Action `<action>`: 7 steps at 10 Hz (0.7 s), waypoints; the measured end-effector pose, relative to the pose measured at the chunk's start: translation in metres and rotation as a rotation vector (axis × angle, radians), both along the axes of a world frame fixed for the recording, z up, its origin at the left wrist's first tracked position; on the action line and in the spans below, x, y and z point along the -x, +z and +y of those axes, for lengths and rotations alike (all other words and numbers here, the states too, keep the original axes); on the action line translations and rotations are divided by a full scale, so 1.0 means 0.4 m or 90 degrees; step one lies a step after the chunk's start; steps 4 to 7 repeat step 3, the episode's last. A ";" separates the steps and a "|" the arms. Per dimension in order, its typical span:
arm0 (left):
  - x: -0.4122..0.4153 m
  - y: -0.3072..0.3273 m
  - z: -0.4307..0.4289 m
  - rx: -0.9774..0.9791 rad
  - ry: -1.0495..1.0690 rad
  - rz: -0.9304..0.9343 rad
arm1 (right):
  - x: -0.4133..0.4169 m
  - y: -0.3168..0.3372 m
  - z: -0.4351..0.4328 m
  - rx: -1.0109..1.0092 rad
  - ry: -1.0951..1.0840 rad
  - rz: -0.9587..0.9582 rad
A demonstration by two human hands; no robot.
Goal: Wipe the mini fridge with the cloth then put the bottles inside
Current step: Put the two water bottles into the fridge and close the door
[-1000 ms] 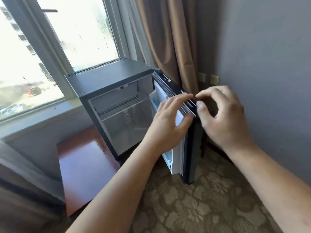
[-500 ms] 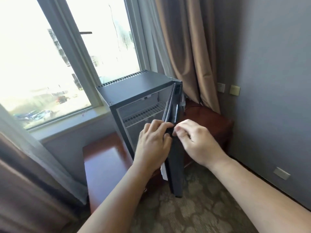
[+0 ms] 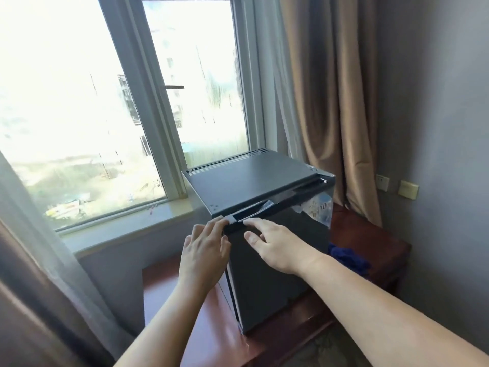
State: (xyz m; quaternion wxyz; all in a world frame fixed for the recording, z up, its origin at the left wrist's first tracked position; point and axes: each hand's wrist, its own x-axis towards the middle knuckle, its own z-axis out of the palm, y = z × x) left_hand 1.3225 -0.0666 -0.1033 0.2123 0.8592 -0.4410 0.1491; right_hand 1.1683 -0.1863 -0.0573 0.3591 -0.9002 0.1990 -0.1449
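The dark grey mini fridge (image 3: 254, 178) stands on a low reddish wooden table (image 3: 185, 308) under the window, its black door (image 3: 275, 263) swung shut. My left hand (image 3: 203, 252) rests with straight fingers on the door's top left corner. My right hand (image 3: 275, 245) lies flat on the door's upper front, fingertips at the handle groove. A blue cloth (image 3: 346, 258) lies on the table to the right of the fridge. Behind the fridge's right side a clear plastic bottle (image 3: 317, 207) with a blue label shows partly.
A window (image 3: 105, 115) with a sill (image 3: 127, 229) is behind the fridge. Brown curtains (image 3: 325, 102) hang at the right, more curtain at the lower left. A grey wall with sockets (image 3: 408, 189) stands at the right. Patterned carpet lies below the table.
The fridge door has swung from wide open to shut, with both hands moving along on its top edge. My view has shifted up and left.
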 end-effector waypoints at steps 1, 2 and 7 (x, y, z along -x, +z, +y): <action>-0.026 -0.011 -0.001 -0.032 -0.004 -0.020 | -0.043 0.009 -0.039 0.042 -0.002 0.071; -0.032 -0.012 0.000 -0.033 -0.002 -0.025 | -0.068 0.015 -0.059 0.058 -0.015 0.099; -0.045 0.033 -0.025 0.011 -0.007 -0.006 | -0.097 0.066 -0.086 0.057 -0.060 0.086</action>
